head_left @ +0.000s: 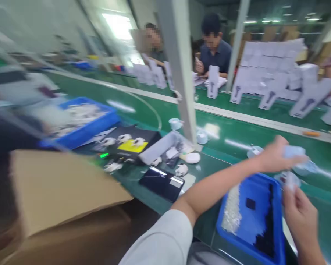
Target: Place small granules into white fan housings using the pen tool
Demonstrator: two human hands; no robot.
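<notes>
My left hand (274, 156) reaches across to the right, thumb and fingers closed round a light-blue plastic part (294, 151). Below it, my right hand (302, 209) pinches a small pale part (290, 180); blur hides its exact kind. Beyond and around the hands, several light-blue round parts lie on the green surface, among them one light-blue cup-like piece (306, 167). Under my left forearm sits a blue tray (278, 221). It holds small clear pieces (232, 211) along the left side, black pieces (267, 235) along the right, and one black square (250, 204).
A phone (162, 183), small panda-shaped pieces (181, 169) and a black box (132, 138) lie left of the tray. A cardboard box (68, 191) stands at front left, a blue bin (85, 127) behind. A metal post (179, 73) rises mid-bench. Co-workers sit across the green conveyor (226, 125).
</notes>
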